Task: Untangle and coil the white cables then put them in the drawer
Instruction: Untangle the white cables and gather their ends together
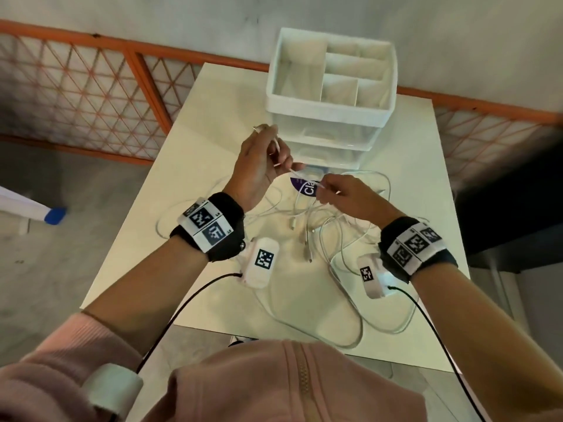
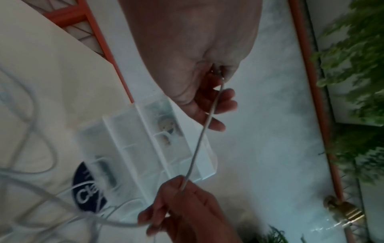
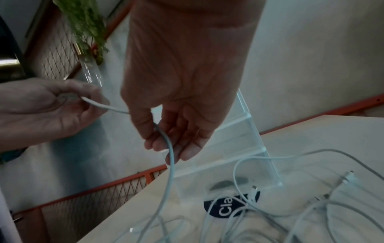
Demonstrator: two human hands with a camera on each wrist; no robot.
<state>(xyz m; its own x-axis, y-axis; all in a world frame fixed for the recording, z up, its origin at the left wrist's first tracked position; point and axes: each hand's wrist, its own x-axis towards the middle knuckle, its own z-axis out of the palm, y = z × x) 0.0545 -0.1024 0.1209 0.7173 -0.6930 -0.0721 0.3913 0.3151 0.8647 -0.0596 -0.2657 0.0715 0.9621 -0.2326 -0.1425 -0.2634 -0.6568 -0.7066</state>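
Note:
Several white cables (image 1: 307, 220) lie tangled on the pale table (image 1: 225, 102), their plugs loose among the loops. My left hand (image 1: 262, 159) is raised above the tangle and pinches one cable near its plug end (image 2: 221, 78). A short stretch of that cable (image 1: 297, 174) runs taut down to my right hand (image 1: 344, 196), which pinches it between thumb and fingers (image 3: 158, 141). From there the cable (image 3: 172, 172) drops into the tangle. The clear drawer unit (image 1: 329, 138) stands just beyond both hands, topped by a white divided tray (image 1: 329, 106).
A dark round sticker (image 1: 307, 187) sits on the table under the cables. An orange mesh fence (image 1: 91, 86) runs behind the table. Cable loops (image 1: 350, 330) reach the near edge. Dark furniture (image 1: 502, 208) stands at the right.

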